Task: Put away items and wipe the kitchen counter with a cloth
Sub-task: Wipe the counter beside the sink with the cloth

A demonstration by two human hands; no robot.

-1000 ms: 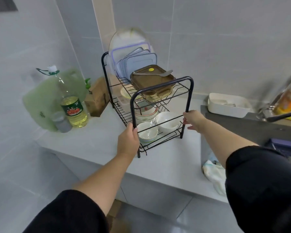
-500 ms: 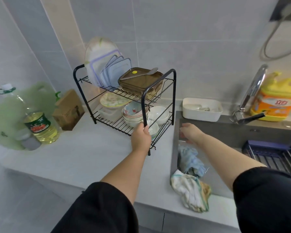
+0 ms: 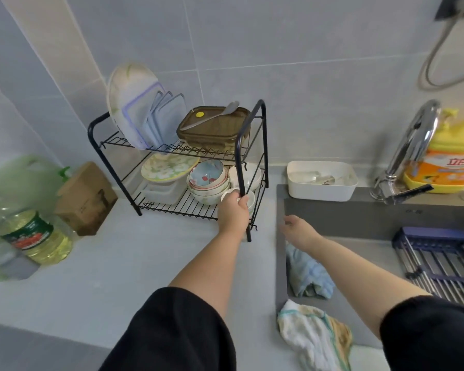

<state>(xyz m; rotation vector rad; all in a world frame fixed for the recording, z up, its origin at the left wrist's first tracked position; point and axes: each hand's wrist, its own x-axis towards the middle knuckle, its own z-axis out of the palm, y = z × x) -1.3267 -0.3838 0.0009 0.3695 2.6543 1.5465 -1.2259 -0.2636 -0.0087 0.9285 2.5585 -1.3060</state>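
Observation:
A black two-tier wire dish rack stands on the grey counter against the wall, loaded with plates, lids, a brown container and bowls. My left hand is shut around the rack's front right leg. My right hand hovers with fingers apart over the left edge of the sink, holding nothing. A light blue cloth lies inside the sink just below that hand. A white and tan cloth is draped over the sink's front rim.
An oil bottle, a green jug and a cardboard box stand left of the rack. A white tray, the faucet and a yellow detergent bottle line the sink's back. A blue drain rack spans the sink.
My right hand let go of the rack and moved right and down over the sink's edge. My left hand kept its hold on the leg. The view swung right.

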